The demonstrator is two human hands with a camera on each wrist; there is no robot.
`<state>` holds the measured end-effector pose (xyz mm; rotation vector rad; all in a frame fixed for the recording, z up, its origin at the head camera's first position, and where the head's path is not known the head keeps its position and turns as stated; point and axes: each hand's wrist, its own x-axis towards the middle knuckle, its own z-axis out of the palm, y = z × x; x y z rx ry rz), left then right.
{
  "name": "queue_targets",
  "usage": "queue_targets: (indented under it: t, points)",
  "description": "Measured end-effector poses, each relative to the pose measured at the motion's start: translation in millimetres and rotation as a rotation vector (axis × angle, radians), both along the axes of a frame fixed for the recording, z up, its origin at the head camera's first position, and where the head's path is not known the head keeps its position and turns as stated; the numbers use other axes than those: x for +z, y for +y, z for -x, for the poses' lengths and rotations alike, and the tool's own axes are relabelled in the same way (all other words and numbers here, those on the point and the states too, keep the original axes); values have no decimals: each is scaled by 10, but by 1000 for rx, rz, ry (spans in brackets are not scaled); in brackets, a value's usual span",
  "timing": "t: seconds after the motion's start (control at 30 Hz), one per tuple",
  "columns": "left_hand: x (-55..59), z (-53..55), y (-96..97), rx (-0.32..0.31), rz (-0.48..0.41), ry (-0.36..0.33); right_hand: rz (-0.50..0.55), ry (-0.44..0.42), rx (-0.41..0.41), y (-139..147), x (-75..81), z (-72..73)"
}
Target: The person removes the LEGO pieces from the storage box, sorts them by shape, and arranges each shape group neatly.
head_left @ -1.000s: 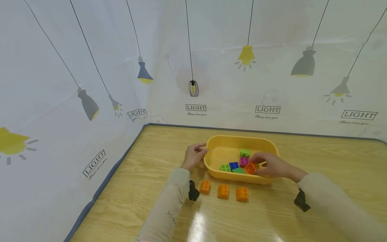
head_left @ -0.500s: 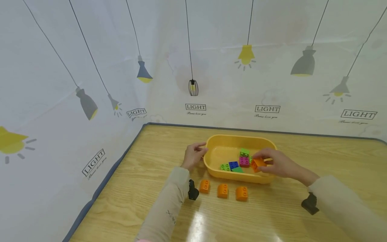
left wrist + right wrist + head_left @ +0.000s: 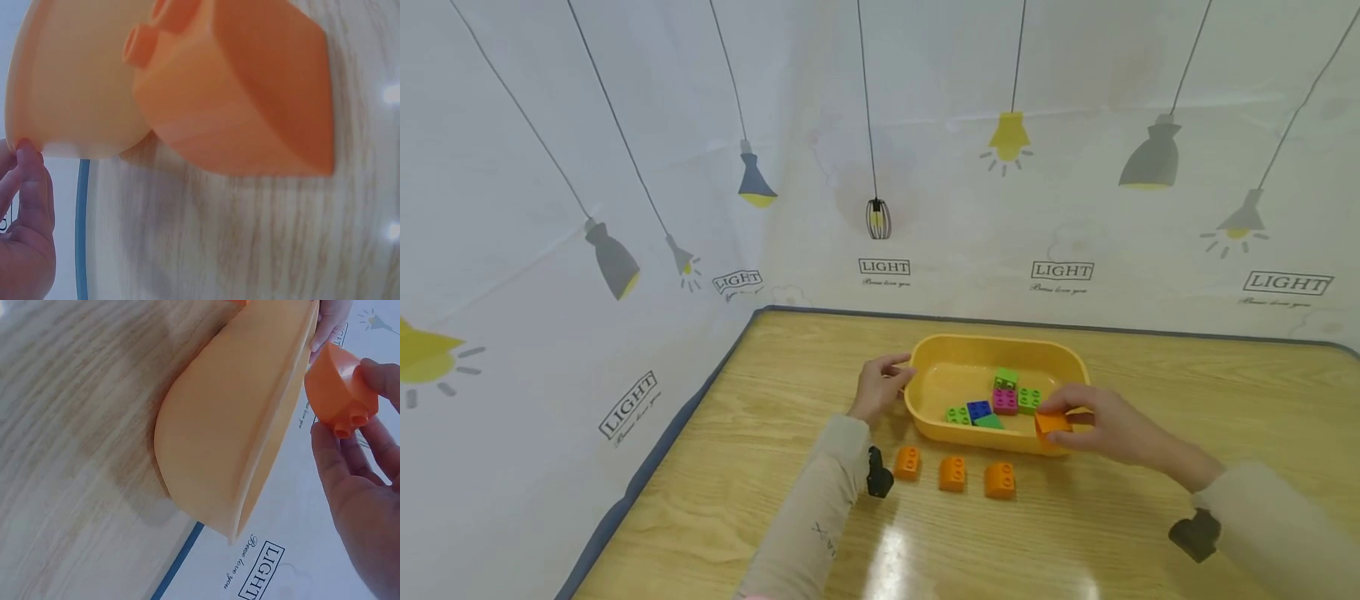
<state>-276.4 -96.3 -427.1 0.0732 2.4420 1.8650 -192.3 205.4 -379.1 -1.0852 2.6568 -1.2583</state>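
Lamp-print sheet [image 3: 955,225] behind wood-grain table [image 3: 1112,533]. Pinching orange block [image 3: 1051,426] in right grip [image 3: 1105,423], at near right corner of yellow tray [image 3: 973,436]. Touching tray's left end with left grip [image 3: 877,388]; pinching or just resting, can't tell. Three orange bricks [image 3: 952,473] lined up on table, near side of tray. Inside: blue brick [image 3: 979,410], magenta brick [image 3: 1005,402], green bricks [image 3: 1029,401].

Over on the wooden tabletop [image 3: 760,500], the right hand [image 3: 1108,423] pinches an orange block [image 3: 1054,426] at the near right part of a yellow tub [image 3: 947,379]. The left hand [image 3: 877,392] has its fingers against the tub's left end. Inside I see green blocks [image 3: 1030,401], a blue block [image 3: 979,410] and a magenta block [image 3: 1005,402]. Three curved orange blocks [image 3: 952,473] sit in a row just this side of it.
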Motion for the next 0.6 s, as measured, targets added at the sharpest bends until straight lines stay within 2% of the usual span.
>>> queue_targets:
  t: [0.23, 0.5, 0.6]
  points:
    - [0, -8, 7, 6, -5, -1, 5, -98, 34, 13, -76, -148]
    - [-11, -1, 10, 16, -4, -5, -5, -140, 54, 31, -249, -236]
    - [-13, 0, 9, 16, -9, -7, 2, -129, 54, 22, -313, -268]
